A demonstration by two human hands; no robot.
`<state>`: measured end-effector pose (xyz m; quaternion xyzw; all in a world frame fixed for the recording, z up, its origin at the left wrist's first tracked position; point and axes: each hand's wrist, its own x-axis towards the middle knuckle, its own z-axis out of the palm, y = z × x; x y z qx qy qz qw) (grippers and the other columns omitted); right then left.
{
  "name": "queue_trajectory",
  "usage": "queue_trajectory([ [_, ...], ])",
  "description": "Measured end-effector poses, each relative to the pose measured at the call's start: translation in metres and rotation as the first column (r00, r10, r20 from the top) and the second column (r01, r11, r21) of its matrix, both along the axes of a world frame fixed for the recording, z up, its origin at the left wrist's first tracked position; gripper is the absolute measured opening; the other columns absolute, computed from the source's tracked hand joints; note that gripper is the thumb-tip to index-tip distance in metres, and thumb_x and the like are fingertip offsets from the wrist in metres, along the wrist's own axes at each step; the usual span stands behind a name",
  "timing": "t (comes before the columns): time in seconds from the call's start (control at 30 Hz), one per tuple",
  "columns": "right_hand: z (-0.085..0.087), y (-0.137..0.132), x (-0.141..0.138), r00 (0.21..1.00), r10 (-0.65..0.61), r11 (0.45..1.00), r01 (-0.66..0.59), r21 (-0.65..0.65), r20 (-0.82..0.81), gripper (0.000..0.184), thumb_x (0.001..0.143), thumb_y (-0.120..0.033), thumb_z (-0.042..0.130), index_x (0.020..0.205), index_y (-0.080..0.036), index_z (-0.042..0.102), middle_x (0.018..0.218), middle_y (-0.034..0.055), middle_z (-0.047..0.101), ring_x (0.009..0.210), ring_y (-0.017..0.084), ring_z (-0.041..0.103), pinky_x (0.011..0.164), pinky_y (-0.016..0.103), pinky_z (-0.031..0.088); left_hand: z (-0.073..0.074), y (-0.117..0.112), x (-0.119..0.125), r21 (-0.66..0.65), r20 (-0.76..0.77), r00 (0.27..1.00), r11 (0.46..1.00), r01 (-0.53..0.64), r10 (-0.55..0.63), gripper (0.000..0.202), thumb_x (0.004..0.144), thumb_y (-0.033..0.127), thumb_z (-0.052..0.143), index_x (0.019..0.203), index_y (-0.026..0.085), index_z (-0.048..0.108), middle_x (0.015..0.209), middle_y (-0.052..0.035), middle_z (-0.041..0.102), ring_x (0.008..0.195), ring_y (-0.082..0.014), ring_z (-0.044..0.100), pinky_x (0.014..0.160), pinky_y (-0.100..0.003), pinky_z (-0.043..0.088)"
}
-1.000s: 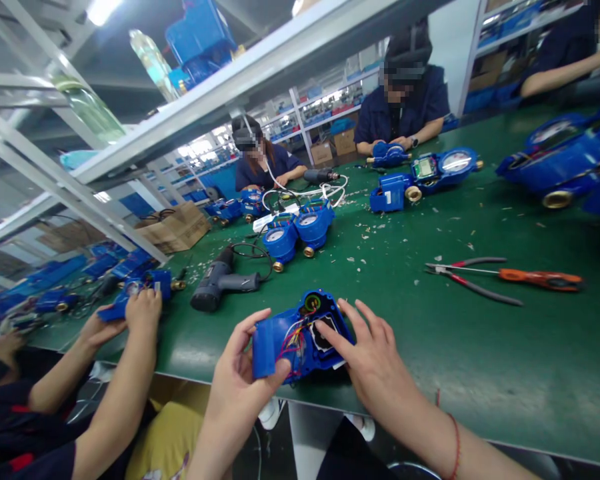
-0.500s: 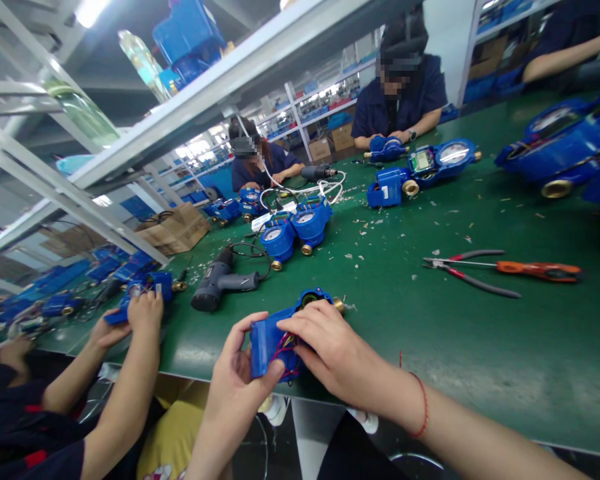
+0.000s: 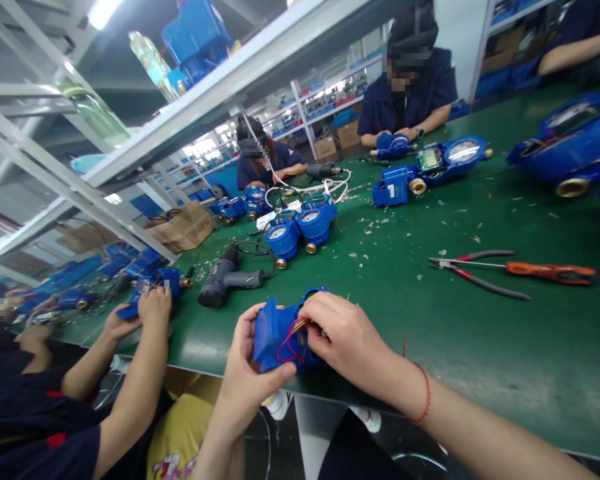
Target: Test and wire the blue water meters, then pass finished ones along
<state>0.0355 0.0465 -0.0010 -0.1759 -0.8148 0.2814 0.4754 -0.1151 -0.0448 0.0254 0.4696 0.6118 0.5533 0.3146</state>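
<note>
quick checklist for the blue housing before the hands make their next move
1. Left hand holding the blue housing: ok, thumb and fingers around one end.
2. Wires fully visible: not ok, the right hand covers part.
3. Wires firmly pinched: cannot tell, the fingers hide the contact.
4. Wire connections seated: cannot tell, hidden.
5. Grey power tool apart from the housing: ok, on the green bench.
6. Pliers and orange screwdriver apart from it: ok.

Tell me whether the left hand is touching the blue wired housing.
Touching: the head view shows the left hand wrapped around one end of the blue wired housing, thumb against its near edge.
</note>
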Motion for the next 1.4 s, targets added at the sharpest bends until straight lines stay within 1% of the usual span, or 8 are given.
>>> queue_trajectory([
  [0.2,-0.011,-0.001,0.003,0.978,-0.183,0.983,0.184,0.004,-0.104,0.029,0.078,0.004,0.039,0.095,-0.012,0.057,0.092,0.0087,0.060,0.088,0.021,0.050,0.078,0.037,0.044,0.002,0.007,0.002,0.017,0.154,0.988,1.000,-0.020,0.017,0.082,0.050,0.031,0.088,0.122,0.023,0.048,0.118,-0.0076,0.059,0.103,-0.0235,0.060,0.082,-0.027,0.052],
  [0.37,-0.006,-0.007,0.009,0.992,-0.031,0.974,0.057,0.221,-0.122,0.033,0.087,-0.005,0.043,0.113,-0.018,0.059,0.111,0.0081,0.055,0.102,0.021,0.045,0.092,0.038,0.042,0.003,0.003,-0.001,-0.007,0.185,0.981,0.999,0.053,-0.051,0.088,0.045,0.041,0.089,0.122,0.025,0.049,0.117,-0.0063,0.058,0.105,-0.0253,0.058,0.084,-0.029,0.050],
  [0.67,-0.011,-0.016,0.014,0.980,-0.044,0.947,0.103,0.305,-0.193,0.014,0.090,-0.007,0.047,0.090,-0.013,0.060,0.096,0.0088,0.061,0.090,0.019,0.048,0.082,0.034,0.045,0.005,0.007,0.004,0.017,0.247,0.969,1.000,0.023,-0.026,0.085,0.047,0.040,0.089,0.120,0.023,0.049,0.115,-0.0068,0.059,0.102,-0.0239,0.059,0.083,-0.028,0.050],
  [0.8,-0.023,-0.022,0.020,0.980,-0.034,0.966,0.082,0.245,-0.195,0.014,0.088,-0.002,0.047,0.094,-0.012,0.056,0.089,0.0068,0.064,0.082,0.015,0.054,0.075,0.030,0.047,0.005,0.011,0.007,0.027,0.276,0.961,0.999,-0.023,0.014,0.081,0.050,0.035,0.088,0.119,0.023,0.049,0.112,-0.0058,0.059,0.094,-0.0198,0.061,0.078,-0.027,0.051],
  [0.97,-0.031,-0.026,0.028,0.988,-0.087,0.986,0.103,0.130,-0.125,0.014,0.091,-0.006,0.045,0.091,-0.014,0.057,0.087,0.0065,0.065,0.078,0.016,0.054,0.068,0.031,0.044,0.004,0.010,0.009,0.056,0.247,0.968,0.997,-0.051,0.036,0.079,0.047,0.034,0.089,0.116,0.024,0.052,0.114,-0.0046,0.060,0.100,-0.0201,0.060,0.082,-0.025,0.050],
  [1.2,-0.011,-0.031,0.024,0.994,-0.037,0.999,0.039,0.025,-0.101,0.012,0.091,-0.029,0.055,0.095,-0.018,0.057,0.085,0.0016,0.063,0.079,0.018,0.046,0.073,0.036,0.037,0.001,0.003,0.013,0.043,0.270,0.962,0.998,-0.053,0.040,0.082,0.047,0.037,0.089,0.119,0.025,0.051,0.121,-0.0076,0.060,0.105,-0.0254,0.061,0.084,-0.030,0.052],
  [1.3,-0.007,-0.035,0.018,0.991,-0.037,0.998,0.042,0.035,-0.127,0.012,0.092,-0.024,0.054,0.084,-0.018,0.059,0.080,0.0006,0.060,0.081,0.017,0.044,0.077,0.037,0.033,-0.004,-0.001,0.012,0.063,0.272,0.961,0.996,-0.056,0.037,0.081,0.049,0.035,0.089,0.120,0.027,0.051,0.121,-0.0062,0.060,0.105,-0.0239,0.061,0.084,-0.028,0.052],
  [1.4,-0.014,-0.041,0.018,0.986,-0.063,0.997,0.068,0.026,-0.152,0.012,0.091,-0.016,0.052,0.080,-0.017,0.059,0.093,0.0036,0.059,0.089,0.018,0.043,0.080,0.037,0.034,-0.009,-0.003,0.009,0.085,0.267,0.963,0.995,-0.048,0.023,0.078,0.052,0.035,0.088,0.120,0.027,0.052,0.124,-0.0059,0.058,0.106,-0.0237,0.060,0.085,-0.027,0.053],
])
